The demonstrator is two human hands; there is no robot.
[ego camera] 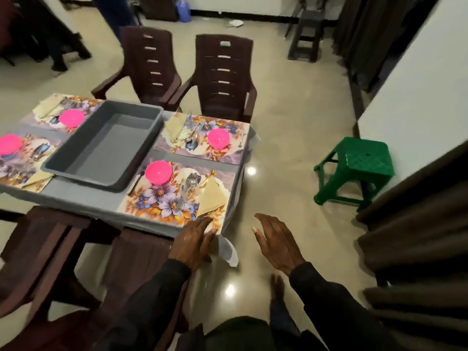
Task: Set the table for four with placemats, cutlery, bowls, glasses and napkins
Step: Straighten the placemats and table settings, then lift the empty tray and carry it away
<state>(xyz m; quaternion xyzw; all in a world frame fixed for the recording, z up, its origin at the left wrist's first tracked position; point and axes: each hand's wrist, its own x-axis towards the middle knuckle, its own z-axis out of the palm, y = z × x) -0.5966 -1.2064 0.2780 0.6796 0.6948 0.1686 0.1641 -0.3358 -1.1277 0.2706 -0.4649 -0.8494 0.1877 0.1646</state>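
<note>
Several floral placemats lie on the grey-clothed table (86,198). The near right placemat (162,198) carries a pink bowl (158,172), a clear glass (191,184), a fork (136,181) and a folded cream napkin (212,196). Behind it the far right placemat (228,153) holds a pink bowl (218,138), cutlery and a napkin (174,126). Two more pink bowls (72,118) (10,144) stand on the left mats. My left hand (193,241) rests flat on the table's near right corner, touching the placemat edge. My right hand (276,245) hovers beside the table with fingers apart, holding nothing.
A grey plastic tub (76,160) sits in the middle of the table with nothing in it. Brown plastic chairs (222,74) (149,64) stand at the far side, others at the near side (50,249). A green stool (359,165) stands on the floor to the right, near a white wall.
</note>
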